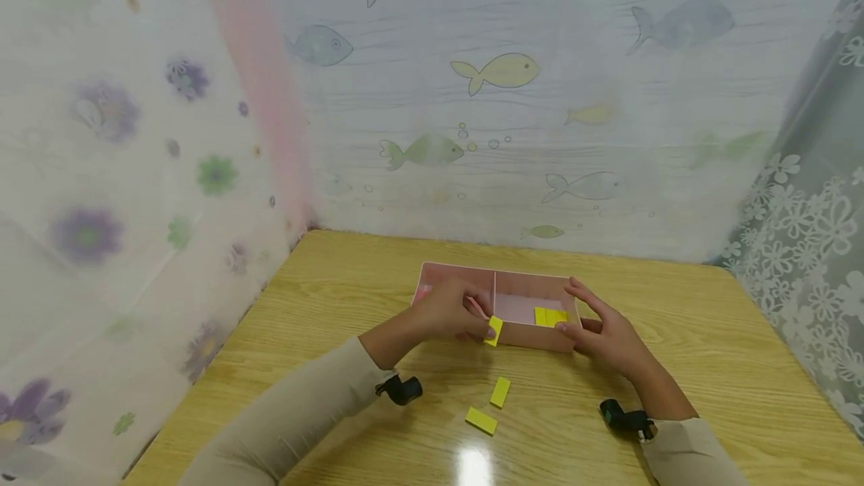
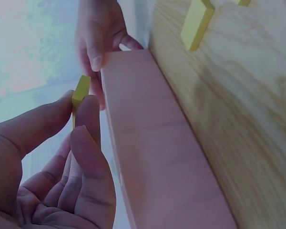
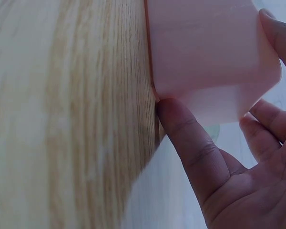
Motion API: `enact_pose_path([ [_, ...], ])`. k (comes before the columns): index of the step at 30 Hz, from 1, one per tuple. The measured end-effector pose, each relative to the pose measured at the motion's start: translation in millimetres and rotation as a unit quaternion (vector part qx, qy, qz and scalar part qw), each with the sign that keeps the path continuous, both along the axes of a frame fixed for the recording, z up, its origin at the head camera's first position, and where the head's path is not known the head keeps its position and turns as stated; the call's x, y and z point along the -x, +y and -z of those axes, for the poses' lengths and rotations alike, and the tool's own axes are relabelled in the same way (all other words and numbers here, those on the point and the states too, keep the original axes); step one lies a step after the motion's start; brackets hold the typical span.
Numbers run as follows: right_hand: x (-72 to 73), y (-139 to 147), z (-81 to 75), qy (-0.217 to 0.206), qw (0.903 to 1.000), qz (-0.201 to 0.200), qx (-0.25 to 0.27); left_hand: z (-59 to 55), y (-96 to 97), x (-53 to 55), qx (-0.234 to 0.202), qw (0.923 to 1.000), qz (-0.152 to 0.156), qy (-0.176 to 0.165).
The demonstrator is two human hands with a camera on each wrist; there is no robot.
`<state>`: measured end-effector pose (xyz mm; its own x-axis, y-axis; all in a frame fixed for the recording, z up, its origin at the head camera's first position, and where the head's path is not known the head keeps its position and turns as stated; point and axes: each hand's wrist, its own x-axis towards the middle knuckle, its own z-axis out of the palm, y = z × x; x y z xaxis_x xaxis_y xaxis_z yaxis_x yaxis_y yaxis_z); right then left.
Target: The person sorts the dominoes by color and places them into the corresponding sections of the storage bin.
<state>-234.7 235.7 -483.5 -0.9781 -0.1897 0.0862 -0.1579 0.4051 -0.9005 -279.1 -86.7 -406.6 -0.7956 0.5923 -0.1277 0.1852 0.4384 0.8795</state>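
A pink two-compartment box (image 1: 533,337) sits on the table. My left hand (image 1: 448,310) is over its left compartment and front rim, pinching a thin yellow rectangular block (image 2: 81,93) between thumb and fingertip. That block is held apart from the box's front wall in the left wrist view. At the box's right end, my right hand (image 1: 610,332) grips the short side, its thumb and fingers spread across the corners. Yellow blocks (image 1: 550,316) lie side by side in the right compartment. My left hand hides much of the left compartment.
Two loose yellow blocks, one (image 1: 500,392) nearer the box and another (image 1: 481,421) closer to me, lie on the wooden table (image 1: 351,276). Behind the table hangs a fish-print curtain (image 1: 418,201). Patterned cloths hang at both sides.
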Motion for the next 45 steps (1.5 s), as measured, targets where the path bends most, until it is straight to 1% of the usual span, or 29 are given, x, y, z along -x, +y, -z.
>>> enact_pose_path([
  [2,0.1,0.0,0.5,0.001,1.0000,-0.001,0.001,-3.4,2.1,1.0,-0.007,0.9999,-0.006,-0.009],
  [5,0.3,-0.1,1.0,0.002,1.0000,-0.002,0.002,-7.6,5.3,2.9,-0.010,0.9998,-0.011,-0.014],
  [10,0.9,0.0,1.4,0.005,1.0000,-0.002,0.001,-13.1,10.3,5.8,0.009,0.9998,-0.016,-0.010],
  [12,1.1,0.2,1.5,0.004,1.0000,-0.002,0.001,-15.3,12.5,7.0,0.016,0.9997,-0.014,-0.009],
  [19,1.2,0.5,1.9,0.002,1.0000,0.000,0.004,-23.1,20.0,11.5,0.009,0.9998,0.000,-0.019],
  [27,1.6,1.2,3.0,0.010,0.9999,-0.004,0.006,-24.4,32.0,18.2,-0.005,0.9987,-0.020,-0.047],
  [35,1.0,-0.4,1.9,0.000,1.0000,0.001,0.009,-29.6,42.1,22.4,-0.011,0.9972,-0.030,-0.067],
  [38,0.9,-0.1,1.7,-0.001,0.9999,0.000,0.010,-30.5,44.7,24.2,-0.010,0.9968,-0.038,-0.070],
  [45,0.8,-0.3,0.2,-0.002,0.9999,-0.005,0.012,-30.3,46.0,29.2,-0.014,0.9969,-0.048,-0.060],
])
